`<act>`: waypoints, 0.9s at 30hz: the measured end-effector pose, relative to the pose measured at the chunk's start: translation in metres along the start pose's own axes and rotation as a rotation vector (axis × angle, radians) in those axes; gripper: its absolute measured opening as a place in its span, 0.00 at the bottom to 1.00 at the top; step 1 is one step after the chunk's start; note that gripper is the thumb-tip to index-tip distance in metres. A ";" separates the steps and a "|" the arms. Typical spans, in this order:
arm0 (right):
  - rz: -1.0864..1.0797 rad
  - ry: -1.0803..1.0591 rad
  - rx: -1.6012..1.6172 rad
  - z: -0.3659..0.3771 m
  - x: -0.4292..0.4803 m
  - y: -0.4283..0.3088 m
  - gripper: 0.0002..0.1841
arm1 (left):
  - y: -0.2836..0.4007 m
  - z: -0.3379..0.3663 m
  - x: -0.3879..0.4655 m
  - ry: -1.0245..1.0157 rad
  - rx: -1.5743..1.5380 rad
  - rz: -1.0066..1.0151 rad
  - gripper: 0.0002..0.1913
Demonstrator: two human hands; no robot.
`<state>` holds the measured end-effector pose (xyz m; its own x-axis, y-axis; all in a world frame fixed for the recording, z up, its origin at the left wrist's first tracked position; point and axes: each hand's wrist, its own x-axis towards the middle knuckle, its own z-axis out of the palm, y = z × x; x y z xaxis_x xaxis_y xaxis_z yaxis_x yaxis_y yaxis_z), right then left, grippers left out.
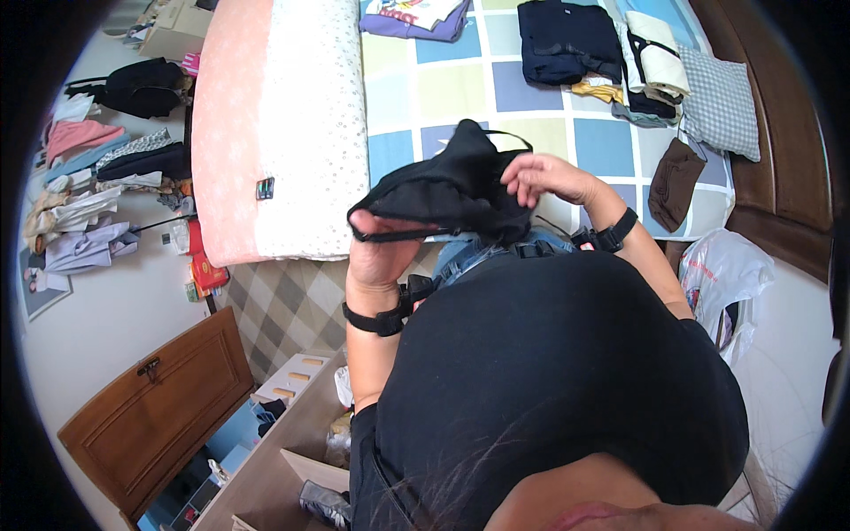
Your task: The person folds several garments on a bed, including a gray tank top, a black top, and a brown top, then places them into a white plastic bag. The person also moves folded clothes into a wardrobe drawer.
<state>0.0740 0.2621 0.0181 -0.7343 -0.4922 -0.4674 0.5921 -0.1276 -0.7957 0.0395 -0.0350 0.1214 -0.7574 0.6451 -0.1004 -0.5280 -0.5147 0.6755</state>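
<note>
A black garment [458, 186] with thin straps is held up in front of my body, above the near edge of the bed. My left hand [384, 255] is at its left end, thumb under the cloth and a strap lying across the palm. At the right side, my right hand [548, 179] has its fingers curled against the garment's edge. Whether those fingers pinch the cloth cannot be told. One loose strap loops up beyond the right fingers. Both wrists wear black bands.
The bed's checked sheet [451, 93] carries folded dark clothes [568, 40], a cream folded bundle [657, 56], a brown cloth item [676, 186] and a gingham pillow [720, 99]. A rolled quilt [312, 133] lies left. Behind are an open drawer unit [312, 458] and a plastic bag [724, 272].
</note>
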 end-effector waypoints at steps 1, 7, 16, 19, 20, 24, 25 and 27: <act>-0.122 0.153 -0.023 0.000 0.005 -0.004 0.18 | 0.006 0.002 -0.002 -0.001 0.056 0.051 0.46; -0.369 0.467 -0.990 0.016 0.065 -0.016 0.44 | 0.042 -0.006 -0.003 -0.155 0.020 0.073 0.49; -0.100 0.495 -0.773 0.006 0.065 -0.003 0.10 | 0.097 -0.044 -0.016 -0.064 -0.030 0.116 0.42; -0.430 0.891 -0.847 -0.004 0.051 -0.009 0.09 | 0.110 -0.070 -0.017 -0.162 -0.085 0.078 0.38; -0.393 0.959 -0.696 -0.009 0.047 -0.018 0.10 | 0.116 -0.078 -0.019 0.019 0.210 0.040 0.33; -0.412 0.972 -0.268 -0.008 0.018 -0.064 0.06 | 0.132 -0.098 -0.024 0.102 -0.159 0.032 0.15; -0.445 0.918 -0.192 -0.005 0.010 -0.077 0.06 | 0.137 -0.099 -0.024 -0.049 -0.157 0.090 0.12; -0.542 0.866 -0.053 0.004 -0.004 -0.100 0.09 | 0.142 -0.097 -0.022 0.064 -0.176 0.235 0.11</act>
<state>0.0189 0.2729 0.1012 -0.8993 0.4141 -0.1405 0.1086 -0.0997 -0.9891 -0.0561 -0.1765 0.1487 -0.8866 0.4626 -0.0055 -0.3893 -0.7396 0.5490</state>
